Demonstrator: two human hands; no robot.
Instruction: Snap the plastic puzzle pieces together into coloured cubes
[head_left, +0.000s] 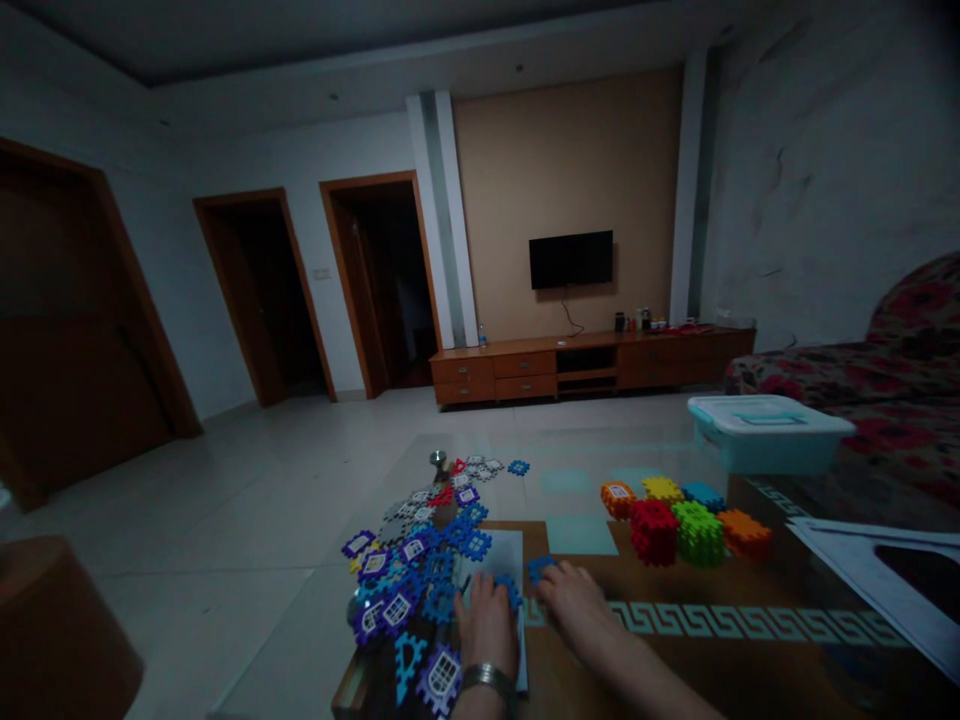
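Note:
My left hand [486, 628], with a metal band on its wrist, rests on a white card [501, 565] beside a heap of blue, purple and grey interlocking plastic pieces [420, 560]. Its fingertips are close to a blue piece [510, 592]. My right hand [574, 600] lies to the right, its fingers over another blue piece [540, 568]. Farther right stand built-up block cubes: a red cube [654, 532], a green cube [699, 535] and an orange cube [745, 535]. Yellow, blue and orange blocks [662, 489] sit behind them.
All this lies on a glass-topped table [570, 480]. A plastic box with a pale lid [769, 432] stands at its far right, and papers [877, 575] lie at the right edge. A floral sofa [900, 390] is to the right, and a brown stool [52, 630] stands at lower left.

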